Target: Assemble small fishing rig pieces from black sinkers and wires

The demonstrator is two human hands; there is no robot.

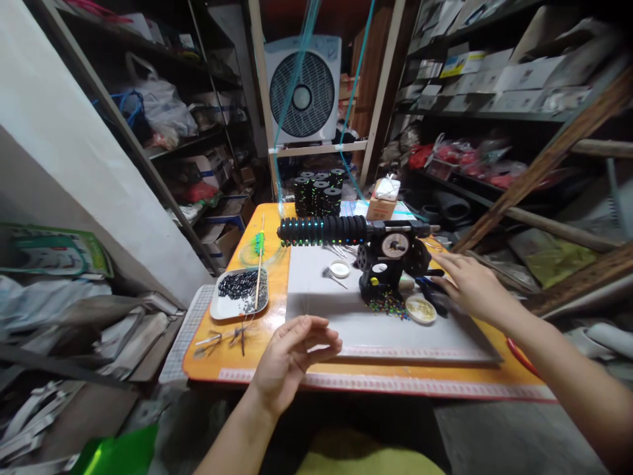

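The orange tabletop point(232, 371) is carrying a black winding machine point(390, 257), its green-dotted black roller point(321, 231) lying left-to-right. The right hand point(469, 287), fingers point(448, 264) released, is hovering just right of it, nearer than the loosely curled, empty left hand point(291, 356).

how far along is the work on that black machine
Done: the machine carries a row of black spools; stacked spools stand behind. In hand: nothing; right hand reaches beside the machine, left hand hovers empty. Left, likely: loose beads and a tray of dark pieces.
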